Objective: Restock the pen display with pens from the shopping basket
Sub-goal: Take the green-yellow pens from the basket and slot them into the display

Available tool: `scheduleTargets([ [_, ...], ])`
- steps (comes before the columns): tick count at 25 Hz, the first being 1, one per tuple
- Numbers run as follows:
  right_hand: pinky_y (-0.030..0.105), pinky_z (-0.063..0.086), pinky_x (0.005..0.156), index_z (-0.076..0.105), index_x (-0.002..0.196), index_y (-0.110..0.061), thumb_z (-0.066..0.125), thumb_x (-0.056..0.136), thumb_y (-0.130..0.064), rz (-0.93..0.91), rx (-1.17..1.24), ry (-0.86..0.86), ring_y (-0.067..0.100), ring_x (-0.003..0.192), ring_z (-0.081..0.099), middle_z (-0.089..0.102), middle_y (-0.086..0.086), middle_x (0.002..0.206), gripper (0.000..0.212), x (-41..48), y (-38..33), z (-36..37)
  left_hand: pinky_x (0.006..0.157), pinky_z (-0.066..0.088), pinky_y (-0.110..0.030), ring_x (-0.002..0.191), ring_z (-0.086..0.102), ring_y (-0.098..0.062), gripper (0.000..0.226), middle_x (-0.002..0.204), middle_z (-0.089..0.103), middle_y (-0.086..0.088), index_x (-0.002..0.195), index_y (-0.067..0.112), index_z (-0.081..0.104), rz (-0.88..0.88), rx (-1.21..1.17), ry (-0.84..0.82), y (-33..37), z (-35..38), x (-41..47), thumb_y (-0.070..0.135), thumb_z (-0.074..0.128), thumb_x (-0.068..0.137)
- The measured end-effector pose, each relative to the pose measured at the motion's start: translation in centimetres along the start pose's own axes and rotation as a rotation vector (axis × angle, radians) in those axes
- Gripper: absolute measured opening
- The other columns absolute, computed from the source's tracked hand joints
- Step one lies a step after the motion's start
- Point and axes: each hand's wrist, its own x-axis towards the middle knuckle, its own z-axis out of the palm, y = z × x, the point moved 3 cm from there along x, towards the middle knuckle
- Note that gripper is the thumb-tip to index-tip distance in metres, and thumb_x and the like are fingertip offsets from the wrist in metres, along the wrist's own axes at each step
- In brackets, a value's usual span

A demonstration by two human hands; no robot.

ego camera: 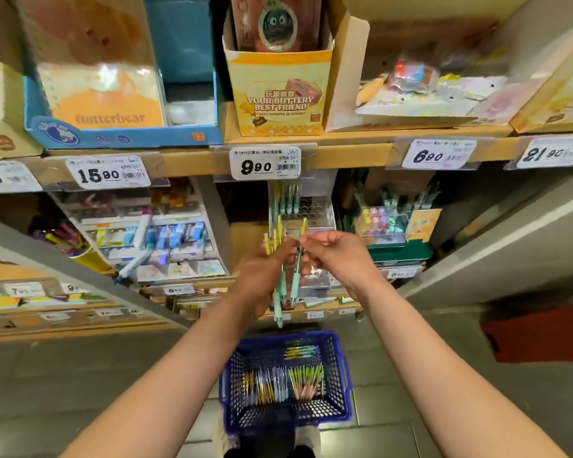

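My left hand [262, 272] grips a bunch of pens [283, 285] with mint-green grips and yellow tops, held upright in front of the shelf. My right hand [336, 256] pinches the top of one pen in that bunch. Behind the hands stands the clear pen display [311, 209] with rows of round holes; several matching pens stand in its back left. On the floor below, the blue shopping basket [339, 368] holds several groups of pens [278, 381] in gold, silver, green and pink.
A shelf edge carries price tags such as 9.90 [265, 162]. An eraser and correction-tape rack [153, 239] stands to the left, a green-based display [399, 233] to the right. A red object [540, 332] lies on the floor at right. Boxes fill the upper shelf.
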Motion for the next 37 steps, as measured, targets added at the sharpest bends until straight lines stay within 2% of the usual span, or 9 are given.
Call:
scheduleTargets([
  [5,0.025,0.056,0.069,0.077,0.097,-0.009,0.075,0.090,-0.022,-0.012,-0.036,-0.062,0.013,0.067,0.062,0.074,0.008,0.078,0.014,0.3,0.5,-0.3,0.065,0.062,-0.034,0.079,0.074,-0.026,0.040,0.097,0.078,-0.018,0.117,0.001,0.069,0.086,-0.105,0.026,-1.2,0.7,-0.4,0.038,0.058,0.104],
  [10,0.025,0.060,0.072,0.075,0.103,-0.013,0.077,0.088,-0.021,-0.035,0.020,-0.042,0.016,0.072,0.068,0.078,0.009,0.087,0.017,2.9,2.1,0.0,0.075,0.064,-0.039,0.085,0.076,-0.028,0.035,0.098,0.079,-0.015,0.116,0.005,0.070,0.135,-0.131,-0.028,-1.4,-0.2,2.7,0.034,0.055,0.105],
  [14,0.034,0.060,0.078,0.077,0.100,-0.017,0.076,0.088,-0.025,-0.109,-0.016,-0.018,0.017,0.074,0.069,0.077,0.005,0.084,0.015,5.8,2.7,0.9,0.069,0.064,-0.035,0.075,0.074,-0.024,0.029,0.094,0.079,-0.015,0.105,0.010,0.074,0.160,-0.155,-0.091,-1.0,-1.2,5.0,0.032,0.056,0.105],
  [17,0.032,0.058,0.069,0.075,0.089,-0.012,0.072,0.087,-0.018,-0.270,0.057,0.076,0.014,0.067,0.064,0.073,0.003,0.074,0.006,7.5,0.5,0.2,0.066,0.063,-0.033,0.073,0.073,-0.023,0.025,0.094,0.078,-0.011,0.116,0.010,0.067,0.153,-0.217,-0.114,-1.2,-1.9,6.5,0.029,0.055,0.105],
  [19,0.031,0.056,0.064,0.072,0.080,-0.011,0.066,0.085,-0.014,-0.434,0.074,0.227,0.012,0.063,0.064,0.073,-0.002,0.070,0.007,8.7,-1.9,-1.0,0.065,0.062,-0.033,0.073,0.074,-0.022,0.024,0.092,0.078,-0.010,0.118,0.012,0.065,0.154,-0.257,-0.104,-1.6,-2.2,7.2,0.030,0.055,0.105],
  [22,0.031,0.060,0.071,0.074,0.086,-0.020,0.070,0.082,-0.012,-0.596,0.104,0.338,0.015,0.071,0.073,0.075,-0.006,0.074,0.010,9.6,-4.1,-0.9,0.063,0.060,-0.031,0.073,0.073,-0.022,0.022,0.090,0.077,-0.010,0.116,0.013,0.065,0.159,-0.290,-0.107,-2.1,-2.5,7.6,0.030,0.056,0.105],
  [28,0.038,0.061,0.079,0.069,0.089,-0.030,0.071,0.088,-0.020,-0.662,-0.238,0.347,0.008,0.076,0.075,0.077,-0.007,0.080,0.011,10.5,-2.4,1.4,0.062,0.059,-0.030,0.074,0.074,-0.023,0.023,0.095,0.079,-0.013,0.118,0.014,0.067,0.136,-0.296,-0.120,-2.7,-3.0,7.8,0.029,0.062,0.102],
  [34,0.011,0.052,0.068,0.074,0.087,-0.031,0.068,0.085,-0.025,-0.634,-0.576,0.374,0.001,0.071,0.068,0.070,-0.016,0.072,0.008,11.2,-1.6,3.0,0.062,0.059,-0.030,0.072,0.074,-0.022,0.024,0.095,0.079,-0.012,0.122,0.013,0.066,0.164,-0.277,-0.140,-2.5,-3.5,7.9,0.025,0.059,0.102],
  [37,0.009,0.050,0.069,0.075,0.089,-0.029,0.068,0.088,-0.026,-0.576,-0.632,0.368,0.002,0.072,0.068,0.070,-0.014,0.073,0.007,11.2,-1.6,3.3,0.060,0.058,-0.029,0.071,0.074,-0.021,0.024,0.096,0.080,-0.013,0.123,0.010,0.065,0.164,-0.272,-0.144,-2.5,-3.4,7.8,0.021,0.056,0.104],
])
